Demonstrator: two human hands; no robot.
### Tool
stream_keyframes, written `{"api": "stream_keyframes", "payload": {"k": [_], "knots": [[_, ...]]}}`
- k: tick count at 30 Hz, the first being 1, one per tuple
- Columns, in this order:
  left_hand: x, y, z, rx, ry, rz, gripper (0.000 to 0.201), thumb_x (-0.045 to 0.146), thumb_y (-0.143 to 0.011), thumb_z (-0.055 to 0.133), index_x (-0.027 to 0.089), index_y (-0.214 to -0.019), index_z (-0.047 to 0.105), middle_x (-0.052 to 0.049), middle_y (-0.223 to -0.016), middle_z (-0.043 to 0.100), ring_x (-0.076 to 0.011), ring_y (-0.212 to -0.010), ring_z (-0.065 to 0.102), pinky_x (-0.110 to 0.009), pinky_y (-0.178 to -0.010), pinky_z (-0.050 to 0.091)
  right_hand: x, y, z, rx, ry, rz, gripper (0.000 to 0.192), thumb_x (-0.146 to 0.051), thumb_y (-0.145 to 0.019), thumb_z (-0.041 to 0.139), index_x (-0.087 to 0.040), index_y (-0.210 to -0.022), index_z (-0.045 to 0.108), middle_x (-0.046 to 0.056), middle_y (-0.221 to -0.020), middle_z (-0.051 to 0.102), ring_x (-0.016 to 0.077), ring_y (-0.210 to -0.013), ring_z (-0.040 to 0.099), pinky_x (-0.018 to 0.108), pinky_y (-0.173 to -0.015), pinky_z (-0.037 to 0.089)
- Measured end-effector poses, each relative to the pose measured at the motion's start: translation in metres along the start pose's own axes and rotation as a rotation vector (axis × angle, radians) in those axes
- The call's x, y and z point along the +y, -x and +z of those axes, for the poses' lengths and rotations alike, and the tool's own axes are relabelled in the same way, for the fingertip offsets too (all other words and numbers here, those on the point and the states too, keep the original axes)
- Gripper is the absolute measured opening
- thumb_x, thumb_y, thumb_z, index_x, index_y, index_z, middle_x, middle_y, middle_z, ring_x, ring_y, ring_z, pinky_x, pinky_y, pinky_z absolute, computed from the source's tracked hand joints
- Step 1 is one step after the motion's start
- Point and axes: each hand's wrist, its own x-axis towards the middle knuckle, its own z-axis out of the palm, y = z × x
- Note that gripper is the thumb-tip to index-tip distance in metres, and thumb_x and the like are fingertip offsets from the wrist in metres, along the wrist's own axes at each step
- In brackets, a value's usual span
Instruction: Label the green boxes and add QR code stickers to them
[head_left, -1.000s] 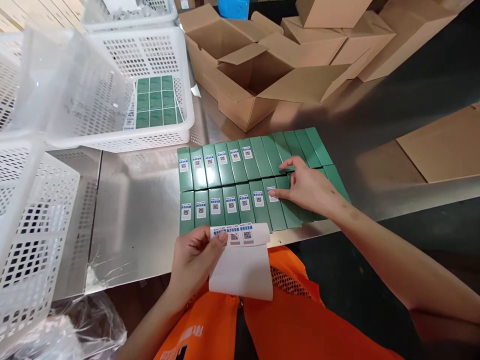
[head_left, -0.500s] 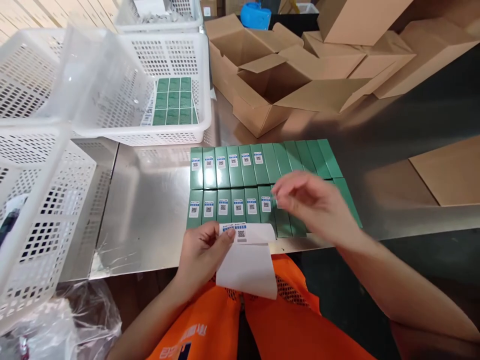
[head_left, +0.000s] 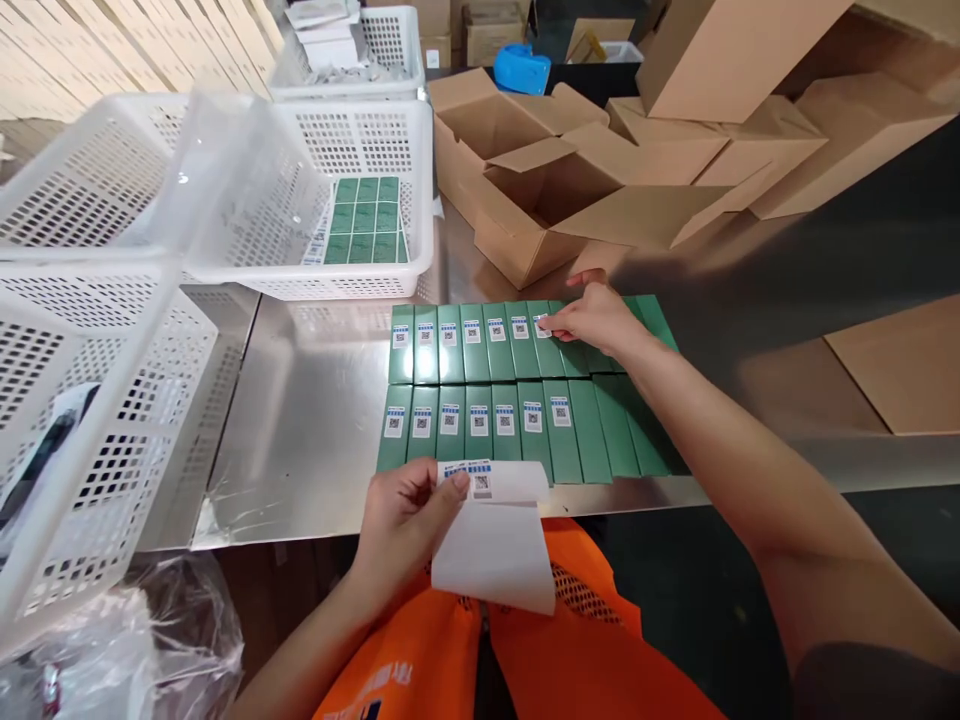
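Observation:
Two rows of slim green boxes (head_left: 442, 357) lie side by side on the metal table, the left ones bearing small white and blue QR stickers (head_left: 449, 418). My left hand (head_left: 409, 520) pinches a white sheet of label stickers (head_left: 495, 560) at its upper left, in front of the near row. Part of its backing is folded over, and a couple of stickers show by my thumb. Over the far row, my right hand (head_left: 596, 318) has thumb and forefinger closed on a sticker (head_left: 541, 326) that touches a green box. Its hand and forearm hide several boxes on the right.
White perforated baskets (head_left: 315, 285) stand at the left, one holding wrapped green boxes (head_left: 366, 220). Open cardboard cartons (head_left: 517, 245) sit at the back, and a cardboard piece (head_left: 900, 350) lies at the right. A clear plastic bag (head_left: 187, 620) hangs low left.
My right hand has moved from the near row up and left to the far row, with a sticker now at its fingertips. My left hand still holds the label sheet. The view has shifted slightly.

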Motion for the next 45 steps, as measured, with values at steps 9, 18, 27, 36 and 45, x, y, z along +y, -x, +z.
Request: {"api": "stream_keyframes", "payload": {"k": [9, 18, 27, 36, 45], "knots": [[0.008, -0.008, 0.002, 0.062, -0.064, 0.127, 0.050, 0.053, -0.084, 0.064, 0.018, -0.055, 0.045, 0.003, -0.053, 0.037, -0.0097, -0.053, 0.032, -0.022, -0.047, 0.024, -0.010, 0.063, -0.006, -0.200, 0.151, -0.372, 0.042, -0.053, -0.075, 0.079, -0.024, -0.103, 0.065, 0.002, -0.080, 0.062, 0.0187, -0.072, 0.058, 0.034, -0.066, 0.048], [0.013, -0.018, 0.009, -0.037, 0.036, 0.079, 0.052, 0.058, -0.082, 0.065, 0.019, -0.055, 0.045, 0.003, -0.047, 0.043, -0.0086, -0.046, 0.033, -0.022, -0.044, 0.024, 0.005, 0.143, 0.022, -0.321, 0.006, -1.131, 0.011, -0.020, -0.091, 0.066, -0.029, -0.088, 0.072, 0.002, -0.094, 0.068, 0.0195, -0.092, 0.062, 0.036, -0.083, 0.051], [0.008, -0.013, 0.017, -0.029, -0.050, 0.106, 0.057, 0.060, -0.081, 0.065, 0.019, -0.052, 0.038, 0.004, -0.051, 0.031, -0.0091, -0.051, 0.027, -0.022, -0.046, 0.019, 0.005, 0.036, -0.040, -0.073, -0.245, -0.184, 0.051, -0.018, -0.066, 0.086, -0.026, -0.105, 0.053, -0.007, -0.062, 0.059, 0.0139, -0.058, 0.060, 0.028, -0.061, 0.055], [0.003, -0.011, 0.017, -0.036, -0.054, 0.081, 0.055, 0.058, -0.082, 0.064, 0.019, -0.054, 0.037, 0.004, -0.053, 0.030, -0.0091, -0.051, 0.025, -0.022, -0.046, 0.018, 0.013, -0.010, -0.030, -0.021, -0.072, 0.061, 0.069, -0.006, -0.054, 0.088, -0.025, -0.101, 0.042, -0.007, -0.062, 0.057, 0.0163, -0.055, 0.061, 0.027, -0.048, 0.052], [0.007, -0.018, 0.019, 0.000, -0.038, 0.119, 0.055, 0.056, -0.082, 0.065, 0.019, -0.053, 0.038, 0.004, -0.051, 0.031, -0.0088, -0.050, 0.028, -0.022, -0.047, 0.019, 0.002, 0.049, -0.023, -0.205, 0.110, -0.359, 0.040, -0.044, -0.071, 0.084, -0.028, -0.103, 0.064, 0.000, -0.084, 0.062, 0.0177, -0.074, 0.060, 0.033, -0.066, 0.051]]}}
